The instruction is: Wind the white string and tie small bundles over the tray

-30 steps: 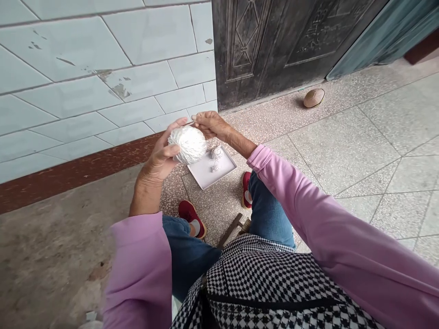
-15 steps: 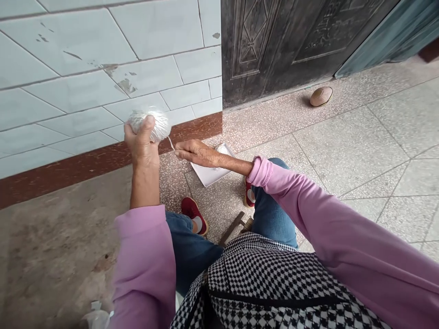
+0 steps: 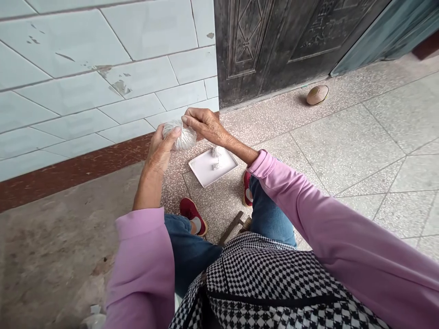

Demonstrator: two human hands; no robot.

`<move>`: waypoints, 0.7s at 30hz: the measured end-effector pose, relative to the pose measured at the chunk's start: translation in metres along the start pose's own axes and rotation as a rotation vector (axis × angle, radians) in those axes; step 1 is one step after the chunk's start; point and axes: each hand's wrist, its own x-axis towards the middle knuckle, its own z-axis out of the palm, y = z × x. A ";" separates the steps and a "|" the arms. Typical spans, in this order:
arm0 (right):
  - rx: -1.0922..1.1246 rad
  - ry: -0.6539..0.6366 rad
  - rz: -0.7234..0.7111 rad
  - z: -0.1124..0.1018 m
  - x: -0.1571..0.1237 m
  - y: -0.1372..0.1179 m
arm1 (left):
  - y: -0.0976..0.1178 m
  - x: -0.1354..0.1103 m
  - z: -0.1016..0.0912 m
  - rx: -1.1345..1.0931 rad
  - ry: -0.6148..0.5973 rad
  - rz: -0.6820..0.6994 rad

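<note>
A ball of white yarn [image 3: 185, 139] is gripped in my left hand [image 3: 161, 148], its thumb lying across the near side. My right hand [image 3: 206, 124] is closed at the ball's upper right, pinching the yarn strand between thumb and fingers; the strand runs over the front of the ball. Below and slightly right of both hands, a shallow white tray [image 3: 202, 173] lies on the floor. Small bundles of white yarn [image 3: 216, 157] rest in it.
A white tiled wall [image 3: 137, 82] with a red-brown skirting rises ahead, beside a dark carved door [image 3: 257, 55]. A brownish ball [image 3: 317, 95] sits near the door. My red shoes [image 3: 192, 214] flank the tray, and a wooden stool part [image 3: 233, 226] shows between my legs.
My left hand has moved right with the yarn ball. My right hand has risen from below right of the ball to its top edge, bringing the strand along. More of the tray shows.
</note>
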 end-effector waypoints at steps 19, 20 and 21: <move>0.108 -0.029 -0.053 0.007 0.029 0.053 | 0.034 -0.020 0.025 -0.454 -0.083 -0.010; 0.096 -0.046 -0.079 0.008 0.030 0.056 | 0.033 -0.019 0.026 -0.474 -0.042 -0.003; 0.079 -0.067 -0.103 0.009 0.031 0.057 | 0.032 -0.019 0.028 -0.496 -0.003 0.003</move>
